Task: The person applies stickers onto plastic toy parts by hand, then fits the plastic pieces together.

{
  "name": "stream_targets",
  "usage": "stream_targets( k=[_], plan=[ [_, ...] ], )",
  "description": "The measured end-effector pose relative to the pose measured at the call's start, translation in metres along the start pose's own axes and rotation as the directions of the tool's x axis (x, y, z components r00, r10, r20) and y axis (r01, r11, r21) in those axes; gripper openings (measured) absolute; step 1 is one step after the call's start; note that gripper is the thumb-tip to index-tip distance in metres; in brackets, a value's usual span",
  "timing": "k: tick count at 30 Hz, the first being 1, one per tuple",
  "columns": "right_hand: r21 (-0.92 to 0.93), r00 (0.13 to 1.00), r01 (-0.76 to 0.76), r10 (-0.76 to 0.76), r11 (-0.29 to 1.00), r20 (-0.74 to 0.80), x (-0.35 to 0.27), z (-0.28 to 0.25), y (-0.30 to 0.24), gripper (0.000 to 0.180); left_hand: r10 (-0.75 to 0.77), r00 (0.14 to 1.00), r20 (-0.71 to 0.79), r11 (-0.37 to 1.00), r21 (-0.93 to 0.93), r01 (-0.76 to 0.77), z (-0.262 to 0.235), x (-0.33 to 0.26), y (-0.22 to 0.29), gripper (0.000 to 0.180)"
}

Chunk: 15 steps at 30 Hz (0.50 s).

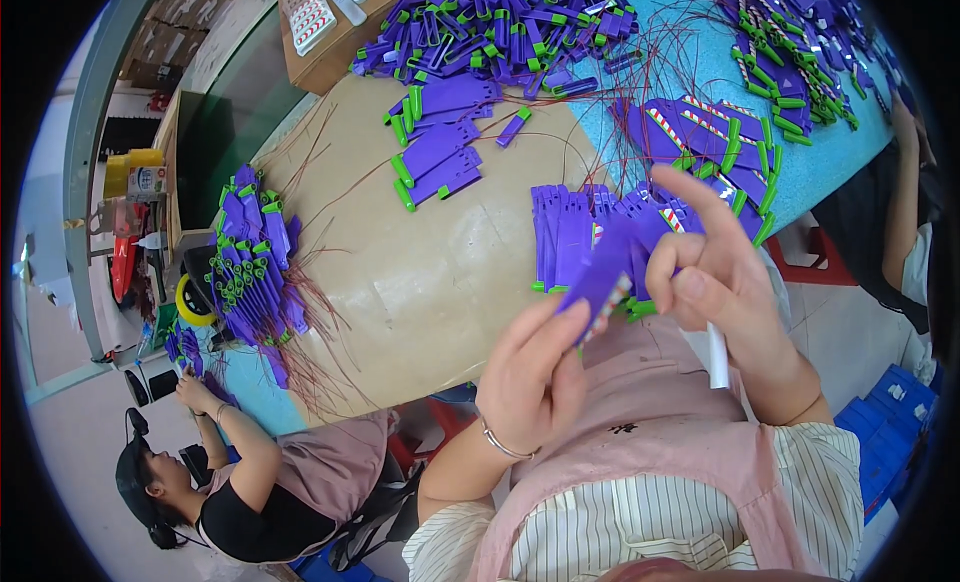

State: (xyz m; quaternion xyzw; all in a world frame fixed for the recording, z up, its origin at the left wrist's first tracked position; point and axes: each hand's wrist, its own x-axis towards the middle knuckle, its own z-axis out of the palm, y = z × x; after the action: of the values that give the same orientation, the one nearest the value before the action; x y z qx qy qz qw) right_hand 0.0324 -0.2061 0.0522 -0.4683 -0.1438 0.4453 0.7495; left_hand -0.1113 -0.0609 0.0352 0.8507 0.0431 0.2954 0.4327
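Holding one purple piece (pixel 600 275) before the pink apron (pixel 655 407), left hand (pixel 530 372) pinched its near end; piece seemed light, stiffish, best held by edges. Right hand (pixel 725 282): grip could not be told.

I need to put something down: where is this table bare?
Bare brown tabletop lies between the left purple-green pile and the right purple row, nearer than the fanned stack. Crowded: the far heap and the striped pieces rightward.

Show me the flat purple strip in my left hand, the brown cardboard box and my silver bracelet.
Flat purple strip (pixel 603 277): head view, middle of its face.
Brown cardboard box (pixel 345 54): head view, bare surface.
Silver bracelet (pixel 494 441): head view, curved band.
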Motion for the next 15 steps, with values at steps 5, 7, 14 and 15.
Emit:
stream_targets(
  k=[5,7,14,15],
  plan=[
    [-0.101,0.993,-0.121,0.122,0.988,0.004,-0.004,0.004,-0.004,0.057,-0.127,0.963,0.237,0.927,0.374,0.030,0.016,0.007,-0.018,0.047],
    [-0.271,0.997,-0.078,0.073,0.959,-0.028,-0.002,0.009,-0.004,0.038,-0.036,0.984,0.177,0.925,0.379,-0.034,0.014,0.012,-0.011,0.046],
    [-0.384,0.960,0.279,-0.247,0.880,0.132,0.001,0.023,0.010,0.030,-0.108,0.988,0.106,0.972,-0.200,0.128,0.009,0.002,0.024,0.035],
    [-0.360,0.974,0.215,-0.170,0.908,0.152,0.002,0.026,0.008,0.029,-0.123,0.992,0.015,0.981,-0.147,0.124,0.008,0.003,0.024,0.034]
  ],
)
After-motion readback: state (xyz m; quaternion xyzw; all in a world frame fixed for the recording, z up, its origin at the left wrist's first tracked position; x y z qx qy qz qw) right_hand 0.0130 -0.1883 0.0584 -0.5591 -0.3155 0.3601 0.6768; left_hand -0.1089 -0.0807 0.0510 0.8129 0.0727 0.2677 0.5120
